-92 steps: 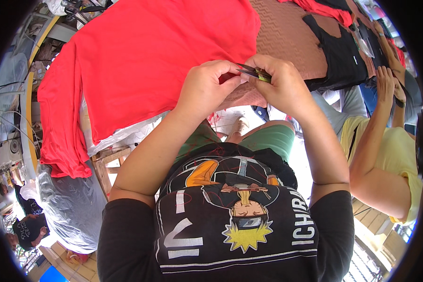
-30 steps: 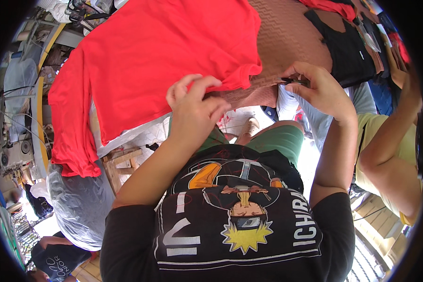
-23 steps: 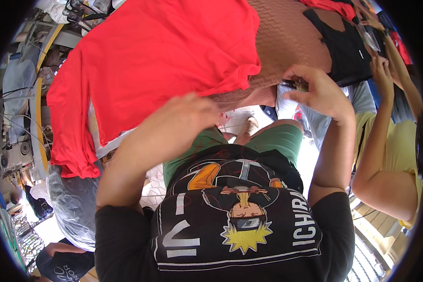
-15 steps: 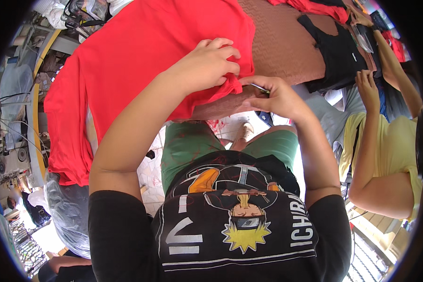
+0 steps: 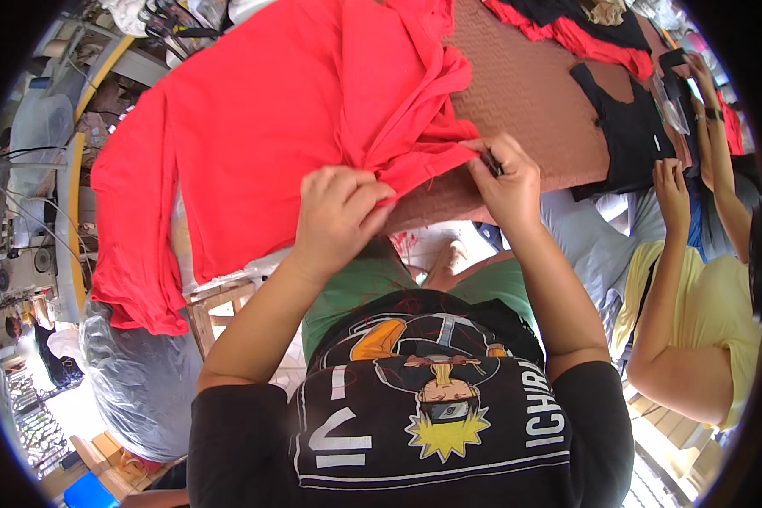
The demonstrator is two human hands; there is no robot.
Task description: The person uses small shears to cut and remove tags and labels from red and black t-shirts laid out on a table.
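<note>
A red long-sleeved garment [image 5: 254, 144] lies spread over the brown cloth-covered table, one sleeve hanging down at the left. My left hand [image 5: 339, 212] is closed on its near edge, fingers curled over the fabric. At the right end of that same edge, my right hand [image 5: 512, 182] pinches the cloth between thumb and fingers. A small dark tool [image 5: 492, 163], like thread snips, sits within the right hand, mostly hidden by the fingers. Between my hands the edge is stretched, with folds bunched above it.
The brown table cover [image 5: 533, 110] extends to the right, where a black sleeveless garment [image 5: 635, 127] lies. A person in yellow [image 5: 686, 322] works there with both hands raised. More red and black clothing [image 5: 567, 30] lies at the back. At the left stands a grey plastic-wrapped bundle [image 5: 135, 389].
My left hand has moved down and nearer, onto the garment's near edge. My right hand has shifted slightly right. The cloth has bunched into folds on its right side.
</note>
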